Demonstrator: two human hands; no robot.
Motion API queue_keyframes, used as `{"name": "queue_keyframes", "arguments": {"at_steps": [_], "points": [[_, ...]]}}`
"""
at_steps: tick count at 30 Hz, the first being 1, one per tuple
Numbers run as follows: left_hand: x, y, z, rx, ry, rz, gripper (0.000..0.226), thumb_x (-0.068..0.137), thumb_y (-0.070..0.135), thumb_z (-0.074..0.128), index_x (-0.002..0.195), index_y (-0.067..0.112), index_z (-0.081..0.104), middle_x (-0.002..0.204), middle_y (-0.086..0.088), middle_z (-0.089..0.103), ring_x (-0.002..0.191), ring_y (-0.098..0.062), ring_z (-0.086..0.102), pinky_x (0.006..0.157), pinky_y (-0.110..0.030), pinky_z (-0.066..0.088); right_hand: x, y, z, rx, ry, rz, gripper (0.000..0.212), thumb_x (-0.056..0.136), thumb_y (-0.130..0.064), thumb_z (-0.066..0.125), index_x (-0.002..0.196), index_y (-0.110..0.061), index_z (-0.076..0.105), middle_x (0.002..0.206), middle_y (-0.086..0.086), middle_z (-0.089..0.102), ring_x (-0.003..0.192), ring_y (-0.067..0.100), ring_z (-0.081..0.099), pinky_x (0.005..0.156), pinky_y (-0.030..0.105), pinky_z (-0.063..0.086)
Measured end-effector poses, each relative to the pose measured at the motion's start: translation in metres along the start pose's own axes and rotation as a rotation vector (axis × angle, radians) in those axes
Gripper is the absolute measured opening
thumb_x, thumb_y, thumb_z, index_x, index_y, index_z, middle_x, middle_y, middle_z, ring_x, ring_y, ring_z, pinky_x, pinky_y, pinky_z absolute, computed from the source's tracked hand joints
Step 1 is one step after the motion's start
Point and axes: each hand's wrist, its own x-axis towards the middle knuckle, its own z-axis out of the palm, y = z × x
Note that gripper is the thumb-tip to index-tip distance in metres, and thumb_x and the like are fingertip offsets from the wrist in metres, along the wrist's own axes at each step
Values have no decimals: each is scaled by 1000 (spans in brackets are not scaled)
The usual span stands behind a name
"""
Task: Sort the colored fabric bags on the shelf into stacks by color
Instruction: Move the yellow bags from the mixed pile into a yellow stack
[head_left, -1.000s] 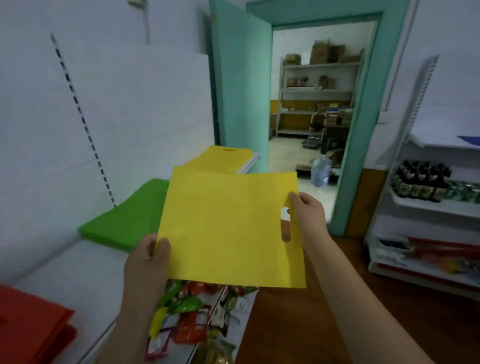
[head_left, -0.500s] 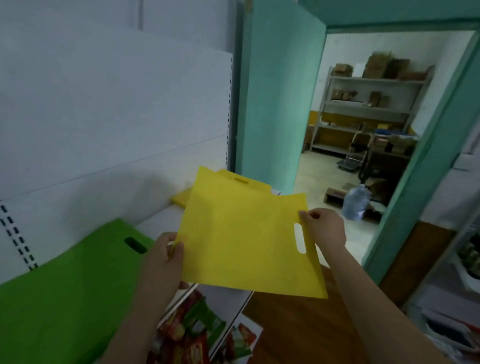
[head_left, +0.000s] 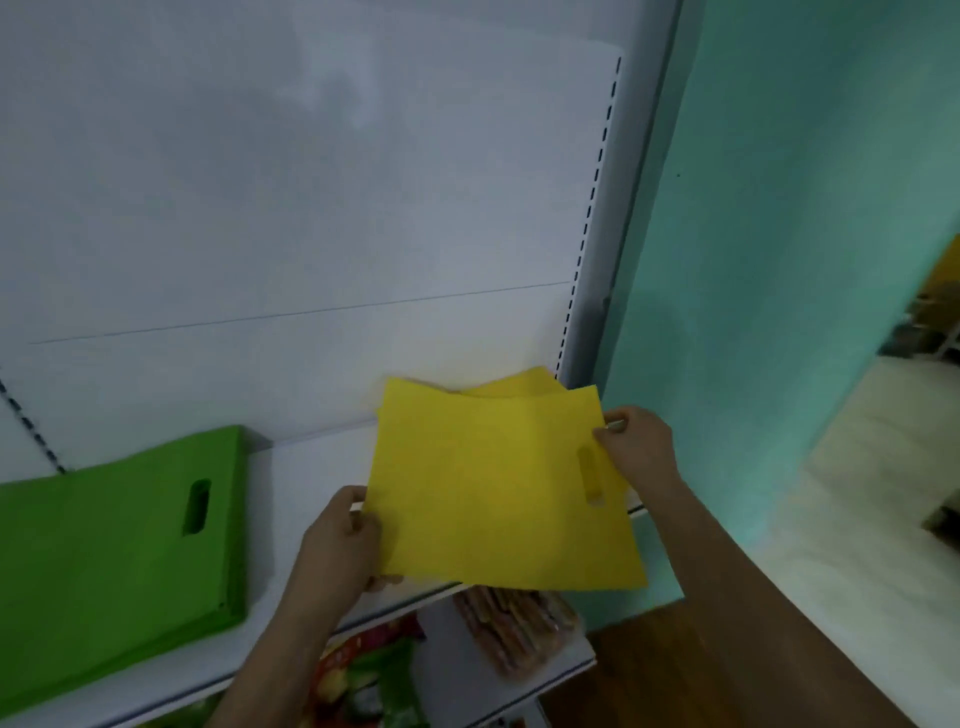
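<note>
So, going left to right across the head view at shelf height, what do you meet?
Green bag stack → left hand → yellow bag held by both hands → right hand → teal door.

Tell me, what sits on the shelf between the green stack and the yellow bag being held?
In the head view, only bare white shelf separates the green stack from the yellow bag.

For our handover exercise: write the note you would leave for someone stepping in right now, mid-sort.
Left hand: grip on the near-left edge of the yellow bag.
Right hand: grip on its far-right corner, by the handle slot.
The bag hangs over the yellow stack at the right end of the shelf; green stack lies to the left.
Left to do: lay the bag on the yellow stack.
</note>
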Motion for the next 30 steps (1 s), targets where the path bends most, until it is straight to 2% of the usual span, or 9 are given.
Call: {"name": "queue_keyframes", "arguments": {"at_steps": [3,6,10,14,19,24,26,28,30], "points": [[3,3,17,84,65,-37,31,103,18,46,134,20,49,104,-10,66,62,-26,66,51,-35,55,36,6,14,67,-18,-58,22,92,-18,66,110,-6,67,109,12,68,99,25,62,81,28,41],[11,10,28,211,114,-3,41,100,22,53,140,24,47,88,0,64,69,-19,64,63,-40,56,69,8,32,91,-50,-79,21,93,-19,66,110,-6,67,109,12,69,99,27,62,81,29,41],[30,18,36,351,166,-5,44,95,30,61,138,26,53,84,9,60,70,-6,58,61,-23,45,101,3,50,83,-64,-44,19,93,-19,65,107,-7,68,108,9,69,98,25,61,74,26,36],[55,16,41,426,176,-43,51,95,37,60,141,21,49,113,2,53,84,-10,54,75,-25,45,119,-8,67,77,-81,-43,16,91,-15,65,105,-9,71,105,9,71,83,20,58,70,25,40],[78,17,59,428,139,-64,56,97,34,57,146,11,43,139,-8,44,112,-21,57,94,-27,44,131,-6,79,49,-86,-49,9,90,-10,62,94,-6,68,91,8,69,62,8,49,50,21,36],[73,24,76,415,169,-105,64,101,38,49,156,15,24,162,-7,22,144,-23,31,113,-32,29,137,-6,81,-56,-155,-28,19,95,-19,53,96,-6,66,93,12,66,67,20,51,60,27,43],[67,26,78,403,213,-95,66,102,41,46,158,19,16,165,-6,13,148,-23,25,115,-34,29,135,-18,80,-111,-132,-47,25,92,-27,51,103,-9,65,107,15,64,85,31,59,76,35,52],[59,27,76,376,293,-86,66,102,43,44,158,22,16,165,-3,13,149,-21,22,117,-36,29,123,-41,77,-104,-64,-139,35,92,-29,54,121,-12,62,127,16,58,111,38,55,94,46,48],[46,27,72,350,365,-77,63,102,43,45,157,24,20,164,2,18,149,-16,21,119,-34,27,102,-66,77,-3,-17,-287,37,93,-28,56,126,-14,61,132,15,56,117,38,51,97,47,44]]}}
